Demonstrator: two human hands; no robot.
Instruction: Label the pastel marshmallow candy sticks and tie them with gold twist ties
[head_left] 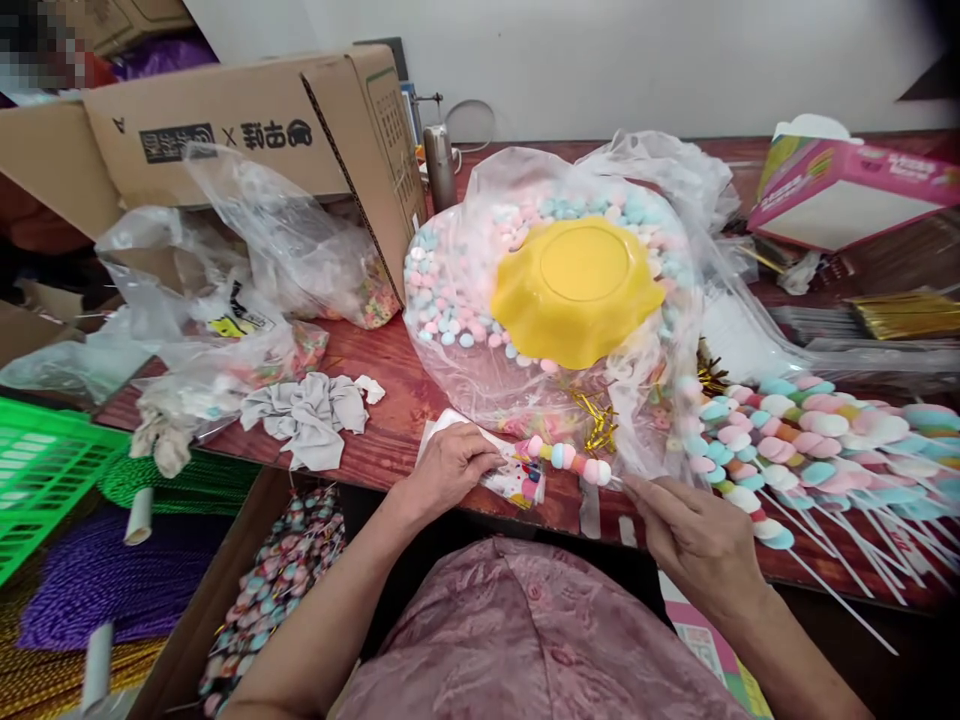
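Observation:
My left hand (454, 468) pinches a small clear bag (517, 488) with a colourful print, at the front edge of the table. A marshmallow skewer (574, 460), with pink, white, blue and orange pieces, lies level between my hands. Its stick end is gripped by the fingers of my right hand (701, 540). The skewer's far tip meets the printed bag; whether it is inside the bag I cannot tell. Right of my right hand, many finished-looking marshmallow skewers (817, 440) lie in a pile, their white sticks pointing toward the front right.
Behind my hands, a yellow wavy bowl (585, 275) lies upside down on a big clear bag of marshmallows (442, 290). A grey cloth (315, 410), a cardboard box (255, 130) and a green basket (52, 470) are to the left. A pink carton (847, 190) stands back right.

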